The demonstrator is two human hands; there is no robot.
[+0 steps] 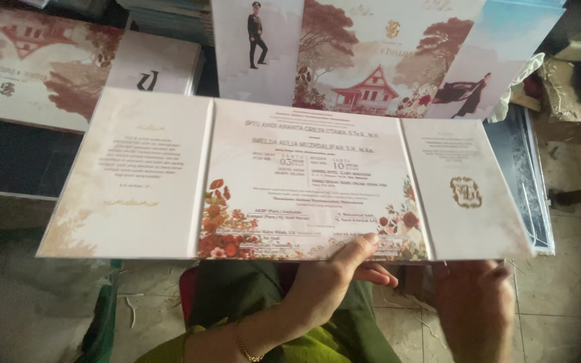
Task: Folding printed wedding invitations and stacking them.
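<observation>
I hold a white three-panel folding card (142, 181) spread open in front of me. It has printed text, red and orange flowers along the lower edge of the middle panel, and a gold emblem on the right panel. My left hand (334, 275), with a thin gold bracelet on the wrist, grips the bottom edge of the middle panel, thumb on top and fingers underneath. My right hand (473, 302) is blurred just below the right panel's lower edge. Its fingertips are hidden behind the card, so its grip is unclear.
Behind the open card lie more printed cards: one with a red-roofed house and trees (371, 60), one with a standing figure (257, 47), and a white one (159, 64) at the left. A blue-edged stack of sheets (526, 168) lies at the right on the tile floor (566, 289). My green clothing (250, 296) is below.
</observation>
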